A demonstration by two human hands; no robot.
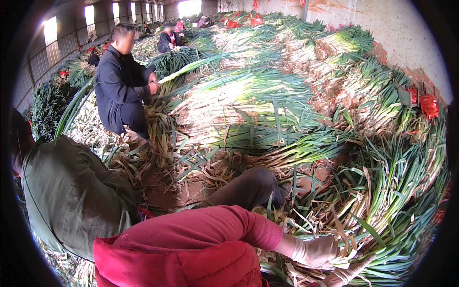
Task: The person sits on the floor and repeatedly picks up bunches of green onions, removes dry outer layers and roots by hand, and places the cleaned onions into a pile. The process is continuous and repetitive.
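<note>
Both of my hands are at the lower right, in pale gloves, among long green onions. My left hand (317, 251), at the end of a pink-red sleeve (215, 226), has its fingers curled at dry leaves and pale stalks; what lies inside them is hidden. Just below it, my right hand (346, 275) reaches into the same stalks, partly cut off by the picture's bottom edge. Its fingers point toward green leaves, and its grip is unclear. A heap of green onions (387, 201) with brown outer leaves lies beyond both hands.
A person in an olive jacket (75, 193) sits close at left. Another in dark clothes (118, 82) squats ahead, holding a green onion (193, 68). Onion piles (244, 104) cover the floor toward the wall (391, 32). Red ties (428, 106) hang at right. Peeled leaves (157, 154) litter the ground.
</note>
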